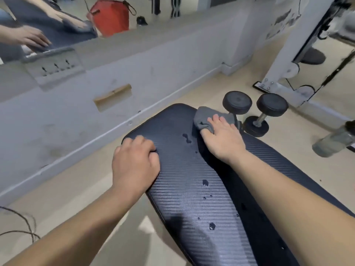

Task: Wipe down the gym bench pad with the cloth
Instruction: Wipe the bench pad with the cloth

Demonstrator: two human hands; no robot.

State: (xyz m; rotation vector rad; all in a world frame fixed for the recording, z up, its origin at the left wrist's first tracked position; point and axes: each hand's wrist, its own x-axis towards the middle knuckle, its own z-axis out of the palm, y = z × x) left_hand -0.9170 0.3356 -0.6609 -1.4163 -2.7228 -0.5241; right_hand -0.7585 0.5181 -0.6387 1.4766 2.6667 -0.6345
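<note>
A black, ribbed gym bench pad (184, 169) runs from the lower right toward the wall. Several water drops sit on it along its middle. A grey cloth (203, 117) lies bunched on the pad's far right corner. My right hand (221, 137) presses flat on the cloth, fingers straight, with the cloth's edge folded over my fingertips. My left hand (134, 162) rests on the pad's left edge, fingers curled loosely over the rim.
Two black dumbbells (255, 112) lie on the floor just beyond the pad's far right corner. A grey low wall (115, 73) with a mirror above runs along the left. A white machine frame (288, 73) stands at the far right. A cable lies on the floor at lower left.
</note>
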